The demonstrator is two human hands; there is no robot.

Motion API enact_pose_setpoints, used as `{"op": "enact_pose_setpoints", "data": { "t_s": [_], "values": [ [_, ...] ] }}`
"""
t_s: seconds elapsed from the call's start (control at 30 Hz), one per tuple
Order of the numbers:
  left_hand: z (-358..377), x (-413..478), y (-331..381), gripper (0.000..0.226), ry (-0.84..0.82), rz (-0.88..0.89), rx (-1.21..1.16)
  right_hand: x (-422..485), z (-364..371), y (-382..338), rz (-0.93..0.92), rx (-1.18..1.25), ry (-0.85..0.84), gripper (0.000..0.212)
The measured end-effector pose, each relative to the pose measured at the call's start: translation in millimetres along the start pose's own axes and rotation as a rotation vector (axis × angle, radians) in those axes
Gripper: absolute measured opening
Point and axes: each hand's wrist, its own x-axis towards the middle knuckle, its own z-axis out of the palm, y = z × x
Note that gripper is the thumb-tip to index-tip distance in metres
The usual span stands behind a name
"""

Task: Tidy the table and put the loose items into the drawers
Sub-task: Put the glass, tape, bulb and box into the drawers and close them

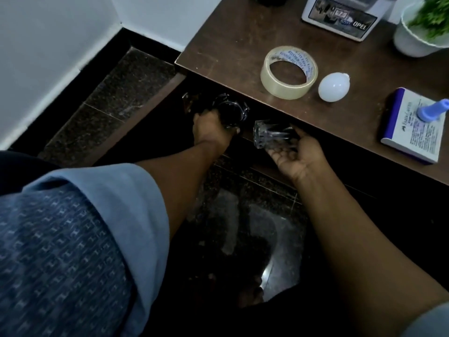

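Two glasses sit below the brown wooden table [230, 45] edge, over what I judge is the dark open drawer [150, 103]. My left hand [211, 132] has its grip wrapped round a dark-looking glass tumbler [227, 113]. My right hand [296, 156] curls under a clear faceted glass tumbler [272, 136] lying sideways. I'm stowing them; next I lower both gently.

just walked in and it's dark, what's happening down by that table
A person reaches below the edge of the table, a glass in each hand: the left hand grips the darker glass, the right hand holds the clear glass. The tape roll, white bulb and blue-and-white box lie on the table.
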Motion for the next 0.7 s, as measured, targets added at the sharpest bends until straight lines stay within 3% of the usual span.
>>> {"op": "enact_pose_setpoints", "data": {
  "t_s": [0.27, 0.47, 0.6, 0.7],
  "values": [
    [-4.4, -1.0, -16.1, 0.103, -0.048, -0.023, -0.244, 14.2, 36.3, 6.2, -0.106, 0.028, -0.005, 0.024],
    [-8.7, 4.9, -13.7, 0.083, -0.081, 0.003, -0.167, 23.2, 69.8, 27.6, -0.186, -0.258, -0.003, 0.032],
    [-9.2, 7.0, -16.5, 0.076, -0.108, 0.008, -0.12, 36.6, 70.3, 32.0, -0.174, -0.536, 0.046, 0.018],
    [-8.0, 4.1, -14.3, 0.076, -0.105, 0.019, -0.064, 41.3, 69.9, 29.0, -0.182, -0.642, -0.021, 0.015]
  ]
}}
